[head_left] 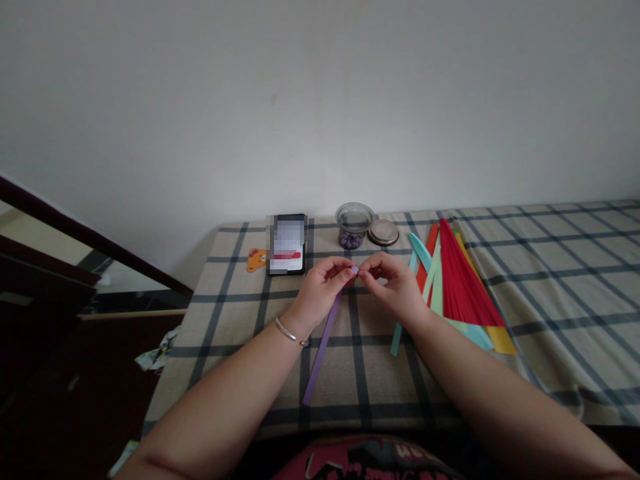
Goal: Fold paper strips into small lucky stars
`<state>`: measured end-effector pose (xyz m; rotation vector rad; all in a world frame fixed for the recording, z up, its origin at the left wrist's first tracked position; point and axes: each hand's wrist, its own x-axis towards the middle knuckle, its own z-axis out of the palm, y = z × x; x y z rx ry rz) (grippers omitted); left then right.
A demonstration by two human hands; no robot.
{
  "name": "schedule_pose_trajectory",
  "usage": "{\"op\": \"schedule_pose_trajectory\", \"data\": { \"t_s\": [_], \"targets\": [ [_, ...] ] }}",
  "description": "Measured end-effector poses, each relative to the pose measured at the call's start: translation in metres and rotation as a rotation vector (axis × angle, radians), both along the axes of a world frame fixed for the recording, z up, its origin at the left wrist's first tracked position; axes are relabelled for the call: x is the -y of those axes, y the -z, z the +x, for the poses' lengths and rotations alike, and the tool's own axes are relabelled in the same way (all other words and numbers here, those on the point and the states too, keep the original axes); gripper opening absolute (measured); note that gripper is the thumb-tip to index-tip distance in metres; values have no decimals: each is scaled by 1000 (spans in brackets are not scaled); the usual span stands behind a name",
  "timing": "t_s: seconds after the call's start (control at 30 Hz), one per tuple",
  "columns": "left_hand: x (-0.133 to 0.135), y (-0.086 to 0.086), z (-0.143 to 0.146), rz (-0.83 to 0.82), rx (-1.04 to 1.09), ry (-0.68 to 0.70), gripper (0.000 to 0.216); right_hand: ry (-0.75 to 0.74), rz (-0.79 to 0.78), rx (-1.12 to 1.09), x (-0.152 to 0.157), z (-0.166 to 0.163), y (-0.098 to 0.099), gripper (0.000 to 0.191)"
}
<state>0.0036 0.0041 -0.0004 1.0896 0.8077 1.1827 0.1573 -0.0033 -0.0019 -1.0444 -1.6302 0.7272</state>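
Observation:
A purple paper strip (321, 352) hangs down from between my hands, slanting toward the table's near side. Its upper end is folded into a small light-purple knot or roll between my fingertips. My left hand (324, 288), with a silver bangle at the wrist, pinches the strip. From the other side, the thumb and forefinger of my right hand (393, 283) close on the folded end. Just beyond my hands stands a clear plastic jar (354, 223) with small purple folded pieces at its bottom. Its round lid (384, 232) lies to the right of it.
A fan of paper strips (467, 287) in red, yellow, green, blue and orange lies right of my right hand. A phone (287, 245) and an orange bear-shaped piece (257, 260) are at left. The checked cloth (230, 300) covers the table, which meets the wall.

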Motion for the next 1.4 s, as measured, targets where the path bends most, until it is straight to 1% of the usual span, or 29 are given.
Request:
{"op": "schedule_pose_trajectory", "data": {
  "t_s": [0.2, 0.4, 0.6, 0.77, 1.0, 1.27, 1.4],
  "targets": [
    [0, 1, -1, 23, -31, -11, 23, -2, -14, -6, 0, 0, -1, 9],
    [0, 2, -1, -2, -17, -18, 26, -23, -34, -27, 1, 0, -3, 10],
    [-1, 1, -2, 9, -30, -11, 24, -16, -40, -26, 1, 0, -2, 11],
    [0, 1, -3, 49, -57, -22, 21, -18, -40, -30, 0, 0, 0, 10],
    [1, 0, -2, 52, -43, -36, 21, -3, -15, -22, 1, 0, -1, 9],
    [0, -1, -5, 154, -176, -109, 20, -2, 22, 33, 1, 0, -3, 6],
    [0, -1, -6, 200, -238, -138, 21, 31, 50, 32, 1, 0, -2, 2]
  ]
}}
